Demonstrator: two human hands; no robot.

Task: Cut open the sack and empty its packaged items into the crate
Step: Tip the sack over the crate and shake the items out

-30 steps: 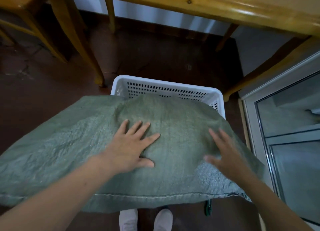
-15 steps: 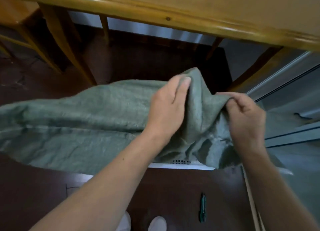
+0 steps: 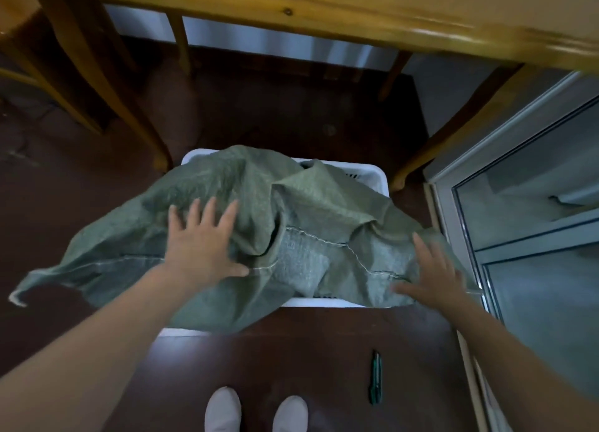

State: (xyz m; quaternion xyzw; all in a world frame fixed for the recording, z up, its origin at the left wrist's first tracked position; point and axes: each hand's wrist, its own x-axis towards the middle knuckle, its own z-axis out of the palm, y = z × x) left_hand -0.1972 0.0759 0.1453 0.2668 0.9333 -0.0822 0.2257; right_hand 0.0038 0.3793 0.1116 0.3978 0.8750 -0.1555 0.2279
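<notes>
A green woven sack (image 3: 324, 211) lies crumpled and folded over the white plastic crate (image 3: 372, 173), hiding almost all of it; only the far right rim and a strip of the near rim show. The crate's inside is hidden. My left hand (image 3: 204, 240) rests flat on the sack's left part, fingers spread. On the sack's right edge lies my right hand (image 3: 434, 272), also flat with fingers apart. Neither hand grips the cloth. A stitched seam runs across the sack between my hands.
A green utility knife (image 3: 376, 378) lies on the dark floor near my shoes (image 3: 256, 412). A wooden table (image 3: 356, 6) spans the top, its legs at left and right of the crate. A glass-fronted cabinet (image 3: 534, 237) stands close on the right.
Half a second ago both hands pinched a raised fold of the sack. They have let go, the sack has dropped over the crate, and both hands now lie flat on it.
</notes>
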